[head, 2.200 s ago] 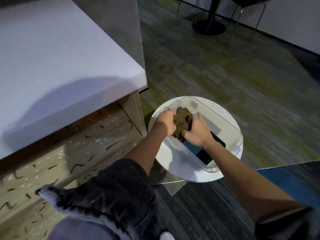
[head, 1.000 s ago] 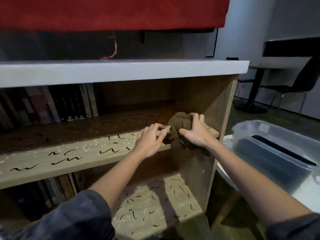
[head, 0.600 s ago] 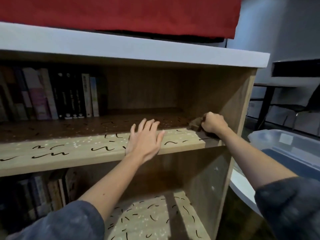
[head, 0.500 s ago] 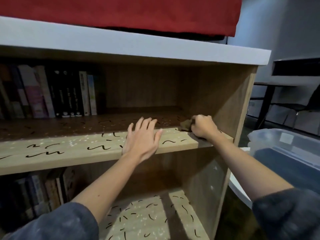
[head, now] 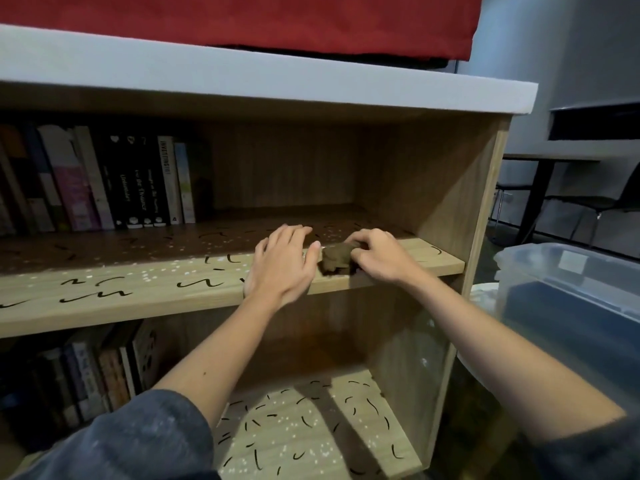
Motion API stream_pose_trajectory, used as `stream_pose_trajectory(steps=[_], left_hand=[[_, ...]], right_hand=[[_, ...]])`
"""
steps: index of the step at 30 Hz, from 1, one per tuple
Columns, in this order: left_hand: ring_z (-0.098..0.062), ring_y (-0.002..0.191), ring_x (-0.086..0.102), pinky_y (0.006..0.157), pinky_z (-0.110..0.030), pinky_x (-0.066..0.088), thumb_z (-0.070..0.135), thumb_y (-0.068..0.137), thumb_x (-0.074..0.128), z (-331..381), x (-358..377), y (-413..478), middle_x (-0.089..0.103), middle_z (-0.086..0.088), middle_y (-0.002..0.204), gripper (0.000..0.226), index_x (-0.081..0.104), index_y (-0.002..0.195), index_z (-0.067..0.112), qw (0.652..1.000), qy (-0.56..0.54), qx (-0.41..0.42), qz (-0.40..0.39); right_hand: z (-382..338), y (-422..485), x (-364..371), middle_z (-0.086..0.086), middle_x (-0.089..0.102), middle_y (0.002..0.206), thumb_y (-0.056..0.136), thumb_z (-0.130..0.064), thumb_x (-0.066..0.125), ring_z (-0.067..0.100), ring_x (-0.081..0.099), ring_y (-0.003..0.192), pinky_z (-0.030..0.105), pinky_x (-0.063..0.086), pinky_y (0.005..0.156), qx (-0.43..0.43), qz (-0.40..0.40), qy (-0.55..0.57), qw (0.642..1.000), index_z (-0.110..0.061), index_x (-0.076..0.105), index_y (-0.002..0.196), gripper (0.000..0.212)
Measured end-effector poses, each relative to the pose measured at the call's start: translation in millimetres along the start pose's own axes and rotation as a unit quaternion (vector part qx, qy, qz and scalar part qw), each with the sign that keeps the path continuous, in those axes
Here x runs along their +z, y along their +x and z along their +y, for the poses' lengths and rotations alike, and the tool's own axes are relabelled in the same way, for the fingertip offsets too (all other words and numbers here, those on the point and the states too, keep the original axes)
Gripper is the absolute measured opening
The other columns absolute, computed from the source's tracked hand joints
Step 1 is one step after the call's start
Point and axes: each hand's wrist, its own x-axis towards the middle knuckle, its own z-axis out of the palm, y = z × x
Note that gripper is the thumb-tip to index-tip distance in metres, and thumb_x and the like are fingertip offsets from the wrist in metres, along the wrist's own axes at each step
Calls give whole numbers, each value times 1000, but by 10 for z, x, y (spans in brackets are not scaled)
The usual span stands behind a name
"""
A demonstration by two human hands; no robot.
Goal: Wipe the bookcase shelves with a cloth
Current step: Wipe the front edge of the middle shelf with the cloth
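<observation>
A wooden bookcase fills the view. Its middle shelf (head: 145, 289) carries black squiggle marks and white specks, and so does the lower shelf (head: 311, 431). A crumpled brown cloth (head: 335, 259) lies on the front of the middle shelf. My right hand (head: 379, 254) grips the cloth from the right with curled fingers. My left hand (head: 282, 263) rests flat on the same shelf just left of the cloth, fingers straight, thumb close to the cloth.
Upright books (head: 104, 181) stand at the left of the middle shelf, and more books (head: 86, 375) sit below. A clear plastic bin (head: 571, 306) stands to the right of the bookcase. A table and chair (head: 588, 202) are behind it.
My right hand has slid the cloth leftward along the middle shelf from the right corner toward my left hand. My left hand stayed flat on the shelf.
</observation>
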Motion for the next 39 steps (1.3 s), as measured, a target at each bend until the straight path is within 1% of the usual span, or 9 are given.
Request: stream_pose_trajectory(steps=[2, 5, 9, 12, 16, 21, 27, 34, 39], left_hand=[[-12, 133, 31, 108, -33, 21, 36, 99, 32, -2, -22, 5, 44, 3, 140, 40, 44, 135, 21, 999, -35, 8, 15], [-12, 129, 37, 105, -32, 25, 34, 99, 33, -2, -42, -10, 48, 2, 136, 38, 47, 132, 20, 997, -65, 15, 23], [-12, 125, 40, 101, -32, 29, 33, 100, 34, 3, -47, -21, 51, 3, 132, 35, 50, 128, 20, 996, -82, 15, 28], [-12, 123, 41, 99, -31, 30, 31, 99, 35, 6, -58, -22, 53, 3, 129, 33, 53, 125, 20, 995, -97, 23, 23], [-7, 116, 41, 93, -27, 33, 27, 99, 37, 1, -90, -40, 54, 3, 124, 30, 56, 122, 20, 984, -179, 11, 21], [-11, 120, 43, 98, -24, 32, 14, 96, 45, -6, -254, -41, 54, 3, 126, 23, 66, 106, 18, 957, -282, -44, 44], [-11, 126, 38, 114, -37, 15, 16, 95, 44, -288, -444, -134, 51, 5, 129, 26, 60, 115, 22, 998, 8, 63, -2], [-12, 128, 34, 111, -32, 12, 23, 97, 39, -395, -347, -186, 50, 3, 132, 28, 59, 118, 19, 998, -14, 56, 21], [-12, 131, 31, 110, -34, 17, 28, 98, 38, -399, -311, -184, 46, 3, 136, 30, 55, 122, 20, 999, -34, 29, 27]], right_hand=[[-25, 22, -129, 4, 65, 92, 88, -8, 47, 12, 60, 76, 20, 48, 65, 2, 20, 57, 998, -17, 67, 100, 25], [147, 187, -263, 11, 67, 100, 90, -11, 46, 25, 62, 91, 36, 53, 82, 73, 111, 56, 990, -15, 64, 110, 28], [-32, 22, 46, 11, 60, 116, 90, -16, 45, 27, 51, 111, 41, 44, 97, 52, 34, -27, 998, -16, 63, 114, 30], [-250, -214, 159, 4, 63, 110, 91, -17, 43, 21, 53, 104, 36, 44, 93, -20, 33, 27, 999, -12, 67, 105, 28], [-91, -103, -25, 8, 65, 104, 91, -18, 42, 21, 58, 96, 33, 48, 88, 74, 133, 124, 981, -13, 66, 106, 29], [-223, -368, 215, 1, 58, 114, 94, -17, 42, 20, 43, 112, 36, 36, 100, 7, 71, -16, 997, -12, 63, 113, 29], [-282, -507, 103, -1, 55, 107, 94, -13, 43, 16, 43, 107, 29, 36, 94, 21, 159, 96, 982, -11, 63, 108, 25], [-511, -748, 444, -1, 59, 107, 91, -9, 45, 13, 41, 101, 25, 33, 89, -111, 124, 43, 985, -11, 65, 101, 23], [-425, -518, 437, 1, 56, 117, 93, -17, 43, 18, 39, 108, 30, 36, 95, -16, 173, -38, 984, -12, 62, 112, 27]])
